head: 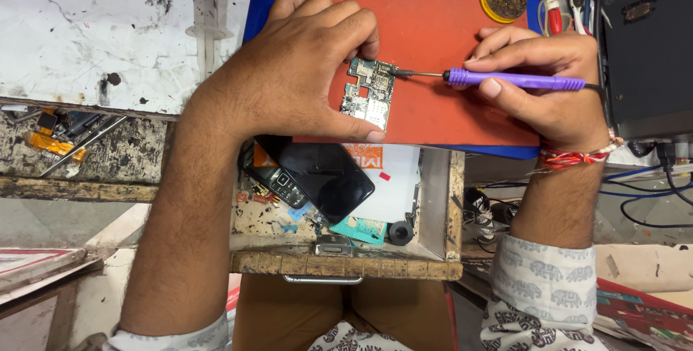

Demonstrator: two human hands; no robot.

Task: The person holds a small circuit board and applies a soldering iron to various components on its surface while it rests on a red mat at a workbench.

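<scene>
Left hand (299, 69) pinched the circuit board (369, 93) on the red mat (440, 26); right hand (548, 84) gripped the purple screwdriver (514, 80), whose tip might slip and gouge components.

I look down on a worn workbench (86, 33) whose pale top is scratched and stained. An orange mat (433, 12) lies on it. Below, an open wooden drawer (346, 264) holds clutter. To the right stands a dark box (650, 41), with cables (650, 199) trailing underneath. The light is even and bright.
</scene>
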